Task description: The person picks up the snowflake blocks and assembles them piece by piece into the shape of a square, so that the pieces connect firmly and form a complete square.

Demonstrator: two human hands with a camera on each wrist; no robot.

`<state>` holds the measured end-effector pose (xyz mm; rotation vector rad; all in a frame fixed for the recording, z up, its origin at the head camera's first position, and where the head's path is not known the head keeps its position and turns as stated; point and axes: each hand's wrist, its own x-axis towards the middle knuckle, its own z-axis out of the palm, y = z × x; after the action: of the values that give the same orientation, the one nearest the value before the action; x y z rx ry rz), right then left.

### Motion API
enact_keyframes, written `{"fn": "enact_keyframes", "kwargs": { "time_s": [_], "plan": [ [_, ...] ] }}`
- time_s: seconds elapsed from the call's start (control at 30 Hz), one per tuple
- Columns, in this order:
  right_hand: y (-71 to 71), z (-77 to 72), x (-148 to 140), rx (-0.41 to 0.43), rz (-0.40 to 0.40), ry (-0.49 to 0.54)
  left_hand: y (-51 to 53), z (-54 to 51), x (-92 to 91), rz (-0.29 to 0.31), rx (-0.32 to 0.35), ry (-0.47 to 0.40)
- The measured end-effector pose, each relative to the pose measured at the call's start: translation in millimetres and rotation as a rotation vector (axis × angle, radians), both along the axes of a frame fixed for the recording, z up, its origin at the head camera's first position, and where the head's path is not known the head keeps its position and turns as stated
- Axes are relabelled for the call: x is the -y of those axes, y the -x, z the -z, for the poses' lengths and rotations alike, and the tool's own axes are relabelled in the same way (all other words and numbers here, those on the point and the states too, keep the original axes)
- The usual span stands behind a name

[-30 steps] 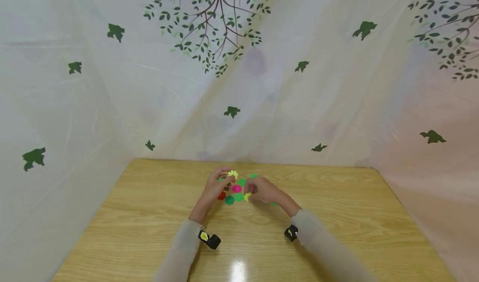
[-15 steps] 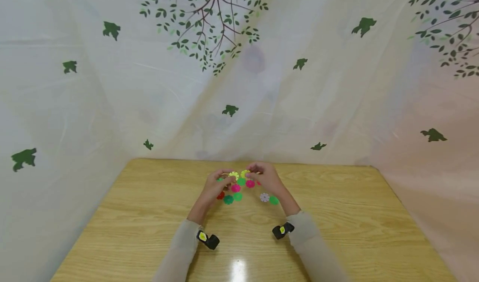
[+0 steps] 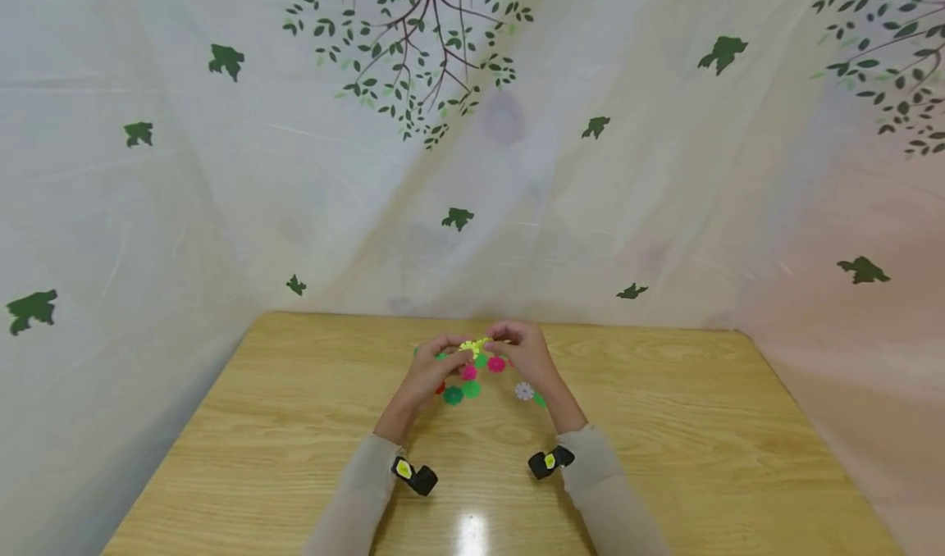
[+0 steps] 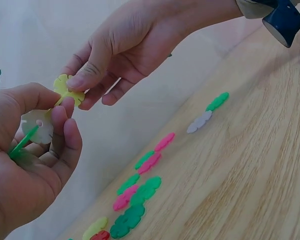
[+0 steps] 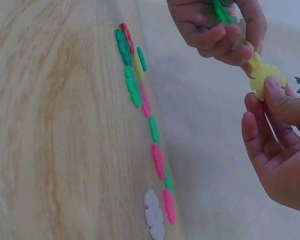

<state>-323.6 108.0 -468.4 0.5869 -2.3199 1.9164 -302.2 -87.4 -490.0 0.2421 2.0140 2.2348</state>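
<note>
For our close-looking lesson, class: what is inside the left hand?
The left hand holds a pale disc with a hole and a green piece edge-on. Curled fingers cover part of the pale disc; anything behind them cannot be seen.

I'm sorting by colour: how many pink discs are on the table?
3: the left pink disc, beyond a green disc; the right pink disc, nearest the pale disc; the middle pink disc, between them. More may be hidden.

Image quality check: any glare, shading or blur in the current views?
Head: bright glare spot on the table near the bottom edge, soft shading along the backdrop folds, yellow pieces too small for fine detail; left wrist: wood grain fairly readable; right wrist: grain looks softer, slightly smeared.
</note>
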Motion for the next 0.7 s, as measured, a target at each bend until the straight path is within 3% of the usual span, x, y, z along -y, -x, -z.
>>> {"fn": "enact_keyframes", "kwargs": {
  "time_s": [0.3,0.7],
  "plan": [
    [-4.3,0.0,1.1,-0.012,0.043,0.113,-5.5,-3.6,-8.4,-0.007,-0.032,0.016],
    [-3.9,0.9,1.4,-0.010,0.023,0.115,-6.2,-5.1,-10.1,0.033,-0.048,-0.002]
  ]
}}
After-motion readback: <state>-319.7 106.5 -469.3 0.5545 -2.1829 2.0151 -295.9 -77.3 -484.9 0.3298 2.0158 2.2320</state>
